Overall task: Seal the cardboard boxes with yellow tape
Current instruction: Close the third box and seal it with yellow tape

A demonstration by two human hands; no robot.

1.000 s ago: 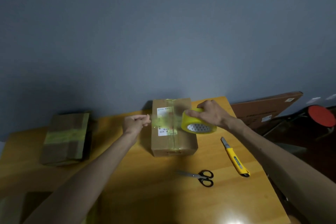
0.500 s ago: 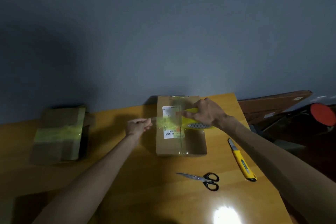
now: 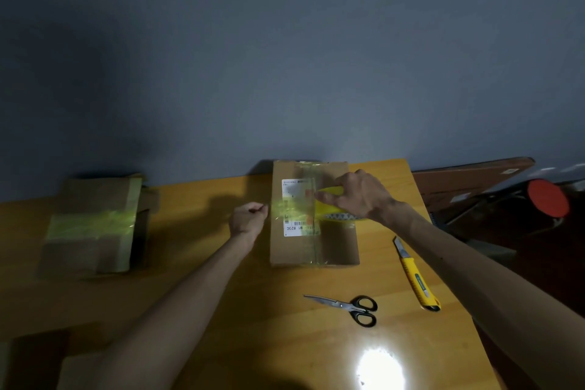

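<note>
Two hands busy: my left hand [image 3: 248, 219] pinches the translucent yellow tape strip [image 3: 291, 208], my right hand [image 3: 359, 196] clamps the yellow tape roll [image 3: 335, 210] over the brown cardboard box [image 3: 313, 215] mid-table; slack or skew here likely wrinkles the strip or sticks it crooked.

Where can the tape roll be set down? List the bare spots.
Bare table lies between the taped box and the centre box. Another patch lies nearer than the scissors. Right of the centre box is crowded by the utility knife.
</note>
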